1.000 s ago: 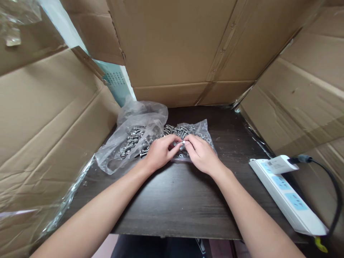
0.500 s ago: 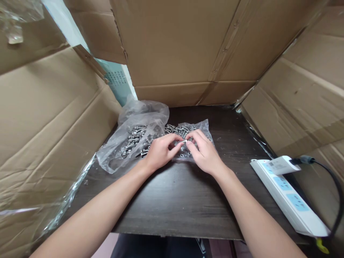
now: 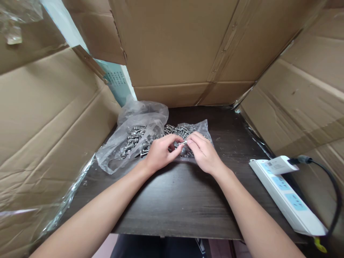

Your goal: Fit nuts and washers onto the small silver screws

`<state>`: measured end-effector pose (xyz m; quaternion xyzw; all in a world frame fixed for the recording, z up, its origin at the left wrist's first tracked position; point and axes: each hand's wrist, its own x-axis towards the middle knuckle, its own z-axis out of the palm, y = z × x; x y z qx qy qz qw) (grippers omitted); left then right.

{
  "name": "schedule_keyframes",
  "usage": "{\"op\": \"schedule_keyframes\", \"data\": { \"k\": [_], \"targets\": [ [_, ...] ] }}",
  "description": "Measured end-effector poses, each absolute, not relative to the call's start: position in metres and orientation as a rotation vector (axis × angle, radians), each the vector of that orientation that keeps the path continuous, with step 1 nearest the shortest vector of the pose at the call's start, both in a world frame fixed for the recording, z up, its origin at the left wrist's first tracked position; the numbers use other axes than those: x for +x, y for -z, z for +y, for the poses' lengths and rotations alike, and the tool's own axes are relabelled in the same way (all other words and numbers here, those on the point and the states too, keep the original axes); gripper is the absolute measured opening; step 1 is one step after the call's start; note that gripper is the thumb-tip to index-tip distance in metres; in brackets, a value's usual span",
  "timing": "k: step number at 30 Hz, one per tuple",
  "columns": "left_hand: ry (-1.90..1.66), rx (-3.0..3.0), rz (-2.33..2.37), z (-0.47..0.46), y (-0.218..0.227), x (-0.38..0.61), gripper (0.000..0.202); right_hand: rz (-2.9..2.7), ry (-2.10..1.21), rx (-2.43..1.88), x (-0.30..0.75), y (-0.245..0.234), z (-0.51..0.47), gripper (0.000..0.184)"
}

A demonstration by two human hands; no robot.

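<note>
My left hand [image 3: 160, 152] and my right hand [image 3: 203, 153] meet over a small clear bag of metal parts [image 3: 200, 129] on the dark wooden table [image 3: 177, 200]. Both hands pinch one small metal screw [image 3: 183, 143] between their fingertips, left fingers curled on one end and right fingers on the other. To the left lies a bigger clear plastic bag [image 3: 129, 143] holding several silver screws, touching my left hand's knuckles.
Cardboard sheets stand around the table on the left [image 3: 48, 125], back [image 3: 182, 46] and right [image 3: 301, 89]. A white power strip [image 3: 287, 197] with a white plug and black cable lies at the table's right edge.
My hands stay together over the small bag; the fingers shifted slightly around the screw, with the right hand moving a little up and back.
</note>
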<state>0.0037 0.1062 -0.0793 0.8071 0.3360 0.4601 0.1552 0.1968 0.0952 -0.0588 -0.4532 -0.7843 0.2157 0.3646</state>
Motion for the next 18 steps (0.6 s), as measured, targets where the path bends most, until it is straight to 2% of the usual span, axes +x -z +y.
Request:
{"op": "schedule_keyframes", "data": {
  "k": [3,10,18],
  "targets": [
    [-1.317,2.304,0.961,0.1067,0.0794,0.0034,0.007,-2.02,-0.563,-1.122,0.1966,0.0587,0.0955,0.021],
    [-1.311,2.276,0.941,0.1095,0.082,0.0017,0.008,-1.995,-0.578,-1.052,0.1944,0.0602,0.0963,0.023],
    [-1.332,2.311,0.904,0.1063,0.0788,0.0029,0.009,-2.012,-0.585,-1.084,0.1952,0.0608,0.0962,0.032]
  ]
}}
